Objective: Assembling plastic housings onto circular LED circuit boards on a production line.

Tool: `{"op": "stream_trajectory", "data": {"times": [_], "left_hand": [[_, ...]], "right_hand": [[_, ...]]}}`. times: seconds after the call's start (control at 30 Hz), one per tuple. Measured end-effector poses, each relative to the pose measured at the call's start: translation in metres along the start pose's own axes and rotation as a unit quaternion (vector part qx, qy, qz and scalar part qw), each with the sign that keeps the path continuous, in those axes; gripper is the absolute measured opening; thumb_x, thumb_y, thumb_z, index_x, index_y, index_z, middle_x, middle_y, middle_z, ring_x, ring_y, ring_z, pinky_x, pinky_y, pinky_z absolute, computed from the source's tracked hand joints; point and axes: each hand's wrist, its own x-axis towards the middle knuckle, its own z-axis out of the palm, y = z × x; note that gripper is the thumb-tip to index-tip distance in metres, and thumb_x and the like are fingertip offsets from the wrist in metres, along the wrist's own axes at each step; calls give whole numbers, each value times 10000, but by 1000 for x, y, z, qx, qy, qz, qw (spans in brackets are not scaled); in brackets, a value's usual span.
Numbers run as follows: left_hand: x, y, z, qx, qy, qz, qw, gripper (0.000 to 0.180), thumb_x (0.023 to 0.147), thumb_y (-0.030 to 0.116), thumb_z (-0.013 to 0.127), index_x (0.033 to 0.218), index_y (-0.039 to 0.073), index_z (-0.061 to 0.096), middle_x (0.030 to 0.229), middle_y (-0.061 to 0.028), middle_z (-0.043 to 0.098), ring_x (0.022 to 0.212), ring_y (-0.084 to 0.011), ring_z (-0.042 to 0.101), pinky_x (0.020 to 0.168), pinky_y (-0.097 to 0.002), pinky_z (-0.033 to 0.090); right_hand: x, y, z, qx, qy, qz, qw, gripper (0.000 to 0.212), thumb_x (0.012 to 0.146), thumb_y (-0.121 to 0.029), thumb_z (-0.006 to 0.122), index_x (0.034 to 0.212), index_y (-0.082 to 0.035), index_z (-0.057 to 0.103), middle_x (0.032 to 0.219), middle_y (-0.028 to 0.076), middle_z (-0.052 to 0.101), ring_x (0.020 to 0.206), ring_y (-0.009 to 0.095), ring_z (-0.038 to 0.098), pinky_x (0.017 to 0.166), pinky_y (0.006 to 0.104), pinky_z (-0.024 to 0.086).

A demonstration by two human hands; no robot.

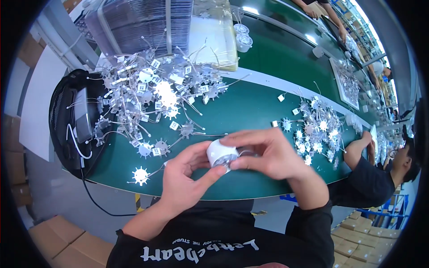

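Observation:
Over the near edge of the green table, both my hands grip a small white cylindrical lamp housing (216, 152) with a clear, shiny end tilted toward me. My left hand (182, 176) wraps its left side, the thumb at the clear end. Fingers of my right hand (272, 154) close on its top and right side. Beyond my left hand lies a big heap of star-shaped metal plates (145, 91) with thin wires and small white square pieces. One single star-shaped plate (141, 175) rests left of that hand. A smaller heap of such plates (315, 127) is to the right.
At the left edge a black mesh basket (58, 116) holds a grey-white box and a cable. Strapped stacked sheets (138, 27) stand at the back left. White lamp housings (243, 42) sit by the green conveyor (277, 49). A co-worker (371, 178) is close at my right.

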Motion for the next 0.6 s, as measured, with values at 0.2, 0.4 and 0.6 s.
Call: {"op": "stream_trajectory", "data": {"times": [0.2, 0.4, 0.6], "left_hand": [[-2, 3, 6, 350, -45, 180, 918, 538, 906, 120, 854, 1360, -67, 634, 1371, -216, 690, 1172, -313, 736, 981, -398, 600], [2, 0, 7, 415, -104, 211, 879, 452, 829, 111, 880, 1228, -30, 721, 1326, -184, 723, 1122, -361, 734, 956, -407, 599], [5, 1, 11, 418, -108, 196, 880, 392, 819, 84, 875, 1178, -9, 749, 1286, -160, 749, 1095, -338, 744, 935, -403, 605]], "right_hand": [[104, 14, -160, 152, 277, -14, 949, 464, 1083, -250, 648, 1447, 26, 566, 1316, 169, 699, 1173, 298, 725, 969, 438, 650], [179, 20, -325, 294, 438, -102, 843, 445, 1137, -307, 533, 1400, 50, 574, 1271, 191, 693, 1136, 313, 713, 979, 418, 625], [168, 42, -447, -613, 514, 131, 585, 589, 1025, -394, 635, 1544, -137, 526, 1462, 168, 655, 1382, 412, 593, 1180, 520, 459]]}}
